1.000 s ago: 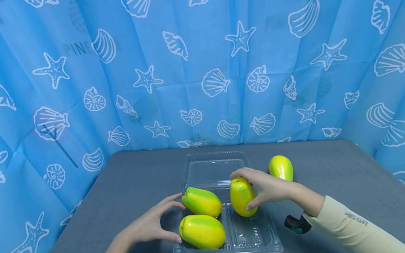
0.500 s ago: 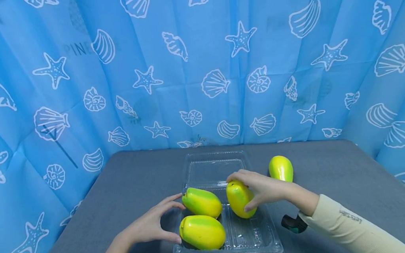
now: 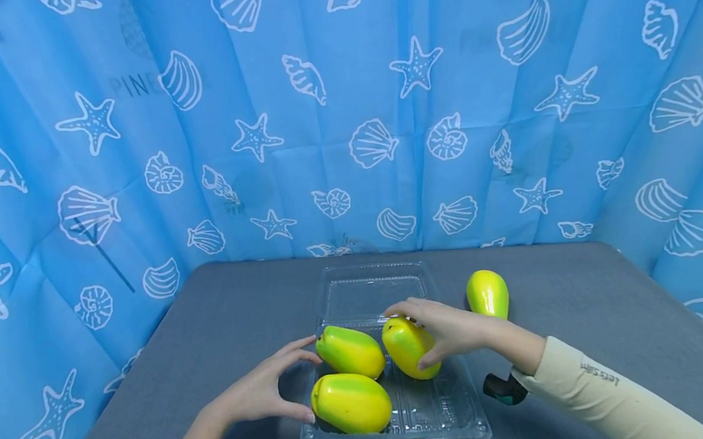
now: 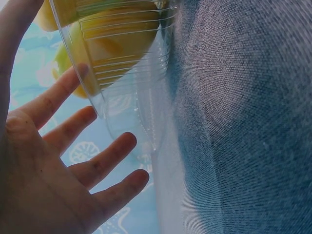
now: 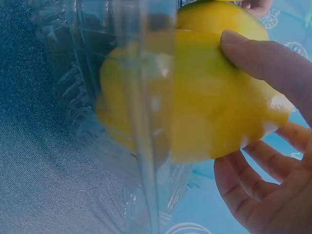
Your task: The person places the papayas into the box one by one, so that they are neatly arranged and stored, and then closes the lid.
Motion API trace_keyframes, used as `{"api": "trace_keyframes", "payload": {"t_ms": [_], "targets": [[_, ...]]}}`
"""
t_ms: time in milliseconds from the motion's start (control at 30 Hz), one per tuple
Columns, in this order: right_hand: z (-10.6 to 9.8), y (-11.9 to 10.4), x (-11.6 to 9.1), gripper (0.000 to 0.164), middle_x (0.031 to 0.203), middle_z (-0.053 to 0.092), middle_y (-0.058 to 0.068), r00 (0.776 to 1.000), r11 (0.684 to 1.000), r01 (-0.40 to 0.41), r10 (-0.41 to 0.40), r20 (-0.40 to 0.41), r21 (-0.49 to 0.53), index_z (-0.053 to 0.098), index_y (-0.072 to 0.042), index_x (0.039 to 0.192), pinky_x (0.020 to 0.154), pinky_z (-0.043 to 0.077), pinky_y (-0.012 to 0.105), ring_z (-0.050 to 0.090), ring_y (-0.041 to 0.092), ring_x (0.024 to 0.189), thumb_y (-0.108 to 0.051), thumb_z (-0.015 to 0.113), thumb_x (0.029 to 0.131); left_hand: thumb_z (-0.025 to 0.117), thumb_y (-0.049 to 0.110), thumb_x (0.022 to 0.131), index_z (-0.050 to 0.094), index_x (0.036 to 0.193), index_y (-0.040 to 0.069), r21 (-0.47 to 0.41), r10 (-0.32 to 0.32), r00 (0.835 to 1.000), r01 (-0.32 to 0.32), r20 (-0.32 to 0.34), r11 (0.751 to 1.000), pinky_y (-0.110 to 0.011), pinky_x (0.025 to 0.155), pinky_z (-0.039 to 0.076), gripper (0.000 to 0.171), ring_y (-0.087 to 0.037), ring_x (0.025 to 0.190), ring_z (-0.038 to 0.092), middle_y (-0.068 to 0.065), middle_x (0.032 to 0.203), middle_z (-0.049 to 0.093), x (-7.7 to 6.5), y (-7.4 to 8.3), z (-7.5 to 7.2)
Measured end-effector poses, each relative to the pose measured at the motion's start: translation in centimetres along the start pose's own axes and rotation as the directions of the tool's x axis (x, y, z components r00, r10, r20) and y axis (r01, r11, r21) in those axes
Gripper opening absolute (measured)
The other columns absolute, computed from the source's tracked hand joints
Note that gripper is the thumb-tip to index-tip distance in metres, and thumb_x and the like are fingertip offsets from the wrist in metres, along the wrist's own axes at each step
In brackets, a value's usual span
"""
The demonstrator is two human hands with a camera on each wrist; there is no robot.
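A yellow-green papaya point(image 3: 408, 353) is gripped by my right hand point(image 3: 453, 327), thumb on the near side and fingers over the far end. It is tilted low inside the right half of a clear plastic clamshell container point(image 3: 427, 436). In the right wrist view the papaya point(image 5: 209, 102) shows partly through the container's wall. Two more papayas lie in the left half, one farther back point(image 3: 351, 352) and one in front point(image 3: 351, 403). My left hand point(image 3: 262, 388) spreads its fingers along the container's left side; in the left wrist view its fingertips point(image 4: 83, 70) are right at the rim.
Another papaya point(image 3: 487, 293) lies on the grey cloth-covered table point(image 3: 555, 293), behind my right forearm. The container's lid point(image 3: 372, 293) is folded back flat toward the rear. A blue curtain point(image 3: 330, 111) with shell prints hangs behind the table.
My right hand has moved left with its papaya, which now leans more and sits close beside the rear left papaya. The left hand has stayed put.
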State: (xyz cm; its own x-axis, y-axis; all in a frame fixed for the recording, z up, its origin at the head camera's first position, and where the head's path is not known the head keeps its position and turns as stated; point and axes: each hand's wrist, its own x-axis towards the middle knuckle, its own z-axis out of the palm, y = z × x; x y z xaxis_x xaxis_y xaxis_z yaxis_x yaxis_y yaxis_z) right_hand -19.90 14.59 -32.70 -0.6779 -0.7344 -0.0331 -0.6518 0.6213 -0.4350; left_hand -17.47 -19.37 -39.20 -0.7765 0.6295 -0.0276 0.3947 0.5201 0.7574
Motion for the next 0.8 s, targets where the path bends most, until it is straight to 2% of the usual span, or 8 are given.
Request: {"api": "trace_keyframes", "payload": {"t_ms": [167, 400, 800], "targets": [[0.29, 0.06, 0.20, 0.075, 0.132, 0.051, 0.009, 1.000, 1.000, -0.009, 0.009, -0.002, 0.019, 0.041, -0.006, 0.133, 0.096, 0.048, 0.042, 0.052, 0.026, 0.117, -0.019, 0.081, 0.071, 0.076, 0.039, 0.074, 0.051, 0.127, 0.019, 0.001, 0.006, 1.000, -0.006, 0.000, 1.000, -0.072, 0.100, 0.025, 0.062, -0.043, 0.139, 0.024, -0.010, 0.154, 0.024, -0.08, -0.12, 0.01], [0.55, -0.05, 0.30, 0.072, 0.132, 0.051, 0.007, 1.000, 1.000, -0.023, 0.023, 0.010, 0.002, 0.042, -0.007, 0.134, 0.096, 0.046, 0.045, 0.051, 0.025, 0.117, -0.018, 0.079, 0.072, 0.076, 0.039, 0.075, 0.051, 0.127, 0.020, 0.001, 0.011, 1.000, -0.011, 0.000, 1.000, -0.072, 0.100, 0.025, 0.061, -0.042, 0.139, 0.024, -0.010, 0.154, 0.024, -0.17, -0.18, 0.03], [0.75, -0.14, 0.59, 0.079, 0.132, 0.051, 0.007, 0.997, 0.998, -0.055, 0.055, 0.054, 0.014, 0.037, -0.009, 0.141, 0.095, 0.046, 0.046, 0.048, 0.024, 0.116, -0.015, 0.077, 0.072, 0.076, 0.039, 0.074, 0.052, 0.126, 0.021, 0.011, 0.001, 1.000, -0.001, -0.002, 1.000, -0.073, 0.100, 0.025, 0.060, -0.043, 0.139, 0.023, -0.009, 0.154, 0.024, -0.15, -0.11, 0.01]]}}
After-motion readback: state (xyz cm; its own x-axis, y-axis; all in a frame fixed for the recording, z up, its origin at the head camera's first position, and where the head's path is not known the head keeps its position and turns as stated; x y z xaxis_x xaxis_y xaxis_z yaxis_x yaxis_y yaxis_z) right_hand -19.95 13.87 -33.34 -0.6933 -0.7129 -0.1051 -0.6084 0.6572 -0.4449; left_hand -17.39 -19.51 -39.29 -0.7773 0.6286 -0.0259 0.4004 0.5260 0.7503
